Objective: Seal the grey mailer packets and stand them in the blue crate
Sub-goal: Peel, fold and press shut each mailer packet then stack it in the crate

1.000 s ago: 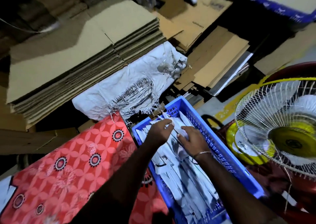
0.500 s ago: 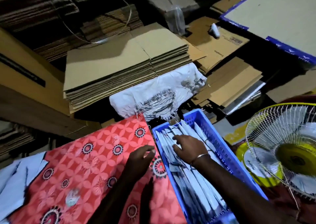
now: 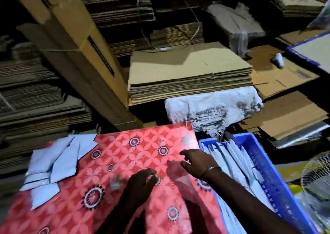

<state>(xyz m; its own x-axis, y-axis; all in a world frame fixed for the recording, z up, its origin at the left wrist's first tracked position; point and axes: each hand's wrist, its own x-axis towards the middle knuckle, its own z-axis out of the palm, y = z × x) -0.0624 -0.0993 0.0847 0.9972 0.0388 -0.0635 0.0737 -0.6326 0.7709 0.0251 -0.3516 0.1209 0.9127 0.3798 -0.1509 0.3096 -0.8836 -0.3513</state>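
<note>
A blue crate (image 3: 254, 145) stands at the right of a red patterned tabletop (image 3: 125, 151), with several grey mailer packets (image 3: 232, 159) upright inside it. A loose pile of flat grey mailers (image 3: 59, 160) lies on the table's left part. My right hand (image 3: 197, 161) hovers over the table's right edge beside the crate, fingers spread and relaxed, holding nothing. My left hand (image 3: 142, 184) is low over the middle of the table with fingers loosely curled and nothing visible in it. Both hands are well right of the loose pile.
Stacks of flat cardboard (image 3: 189, 76) fill the space behind the table. A torn white sack (image 3: 210, 107) lies beyond the table's far edge, a tall box (image 3: 85, 55) leans at the left, and a wire fan guard (image 3: 317, 180) sits right of the crate.
Both hands have left the crate and moved left over the red tabletop, the left first. The view swung left and brought the loose mailer pile into sight.
</note>
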